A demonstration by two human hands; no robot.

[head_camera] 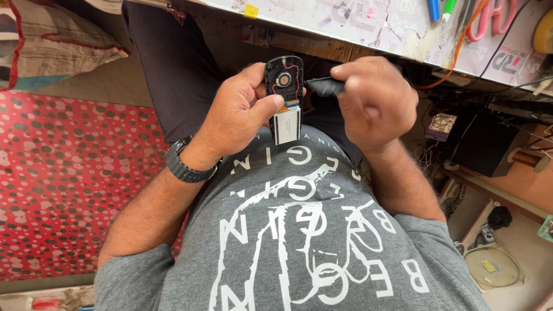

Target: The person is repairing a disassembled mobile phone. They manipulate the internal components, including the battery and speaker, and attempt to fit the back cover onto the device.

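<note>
The left hand (242,112) is wrapped around a small black opened handset with its back cover off (284,98), thumb pressed across the lower part of the body and fingers curled behind the left edge — a firm clasp, not a pinch. The device stands roughly upright in that hold, its top end above the fingers, showing a round metal speaker disc (283,79) with thin red wire looping around it. Below the thumb sits a flat white rectangular battery pack (286,127), hanging past the heel of the hand toward the belly.

The right hand (374,101) is balled up tight around a black tool handle (325,86); the dark end sticks out leftward from between thumb and forefinger and comes right up to the right edge of the handset, near the speaker. Whether it touches, I cannot tell.

A dark grey banded wristwatch (184,164) sits on the left wrist. Beneath both hands lies the grey printed T-shirt (299,242) and dark trousers (173,63). Above runs a cluttered workbench edge (345,26) — pink-handled scissors (492,17) on top. A red dotted mat (63,178) covers the floor to the left.
</note>
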